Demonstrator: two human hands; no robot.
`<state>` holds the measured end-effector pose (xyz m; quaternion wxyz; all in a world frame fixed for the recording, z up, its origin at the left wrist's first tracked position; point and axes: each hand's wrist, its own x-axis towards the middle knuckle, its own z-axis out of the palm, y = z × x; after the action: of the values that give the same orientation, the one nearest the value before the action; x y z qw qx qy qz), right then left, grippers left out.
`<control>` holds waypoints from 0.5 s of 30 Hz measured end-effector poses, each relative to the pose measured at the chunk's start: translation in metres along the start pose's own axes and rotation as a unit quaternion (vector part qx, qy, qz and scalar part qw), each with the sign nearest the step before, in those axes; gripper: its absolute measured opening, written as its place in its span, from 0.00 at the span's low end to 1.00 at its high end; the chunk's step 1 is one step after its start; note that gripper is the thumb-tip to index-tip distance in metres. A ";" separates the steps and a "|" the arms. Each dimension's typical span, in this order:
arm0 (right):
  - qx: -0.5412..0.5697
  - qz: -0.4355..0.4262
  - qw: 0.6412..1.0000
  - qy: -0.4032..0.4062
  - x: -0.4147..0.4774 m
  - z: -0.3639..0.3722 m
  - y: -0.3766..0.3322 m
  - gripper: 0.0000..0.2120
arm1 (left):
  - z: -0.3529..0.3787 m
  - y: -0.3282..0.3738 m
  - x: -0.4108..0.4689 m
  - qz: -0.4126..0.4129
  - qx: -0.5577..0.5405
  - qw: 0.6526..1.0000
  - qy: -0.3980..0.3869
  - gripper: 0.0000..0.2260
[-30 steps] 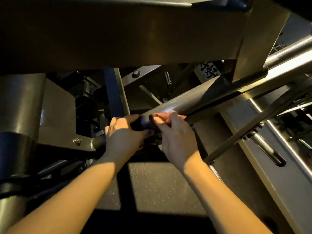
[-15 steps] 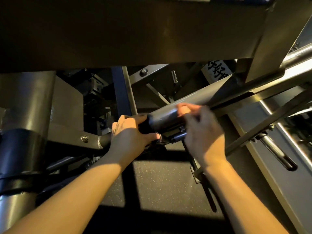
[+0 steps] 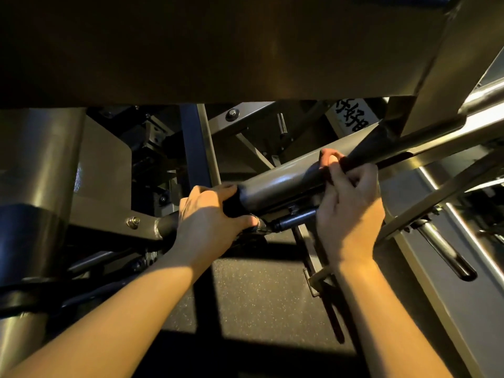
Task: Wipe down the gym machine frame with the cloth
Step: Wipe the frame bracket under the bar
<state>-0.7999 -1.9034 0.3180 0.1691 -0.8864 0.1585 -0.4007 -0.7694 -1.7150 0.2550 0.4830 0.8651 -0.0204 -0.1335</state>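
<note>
Slanting up to the R, a grey frame tube (image 3: 278, 184) of the gym machine is shown beneath a broad metal plate (image 3: 245, 50). Its black lower end is gripped by the L hand (image 3: 207, 216), fingers curled round it. Higher up, approx. mid-tube, a reddish cloth (image 3: 325, 166) is pinched against the tube by the R hand (image 3: 349, 205). Speckled floor (image 3: 259, 296) is seen below.

A white label (image 3: 351, 117) bears black characters, partly hidden and unreadable.
</note>
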 end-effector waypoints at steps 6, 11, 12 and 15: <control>-0.101 -0.292 0.920 -0.243 -0.050 0.012 -0.010 0.21 | 0.001 0.005 0.002 -0.014 0.014 1.000 -0.008 0.32; -0.092 -0.117 0.984 -0.098 0.004 -0.008 0.001 0.11 | 0.000 0.003 -0.001 -0.008 -0.003 1.000 -0.013 0.36; -0.089 -0.083 0.991 -0.051 0.003 -0.006 -0.002 0.10 | -0.001 0.001 -0.001 -0.004 -0.003 1.000 -0.015 0.36; -0.088 -0.097 0.988 -0.076 -0.022 0.005 -0.007 0.10 | 0.000 0.002 -0.001 -0.009 -0.009 1.000 -0.015 0.37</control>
<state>-0.8090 -1.8873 0.3031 0.0625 -0.9369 0.0931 -0.3311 -0.7701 -1.7161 0.2563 0.4892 0.8588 -0.0189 -0.1510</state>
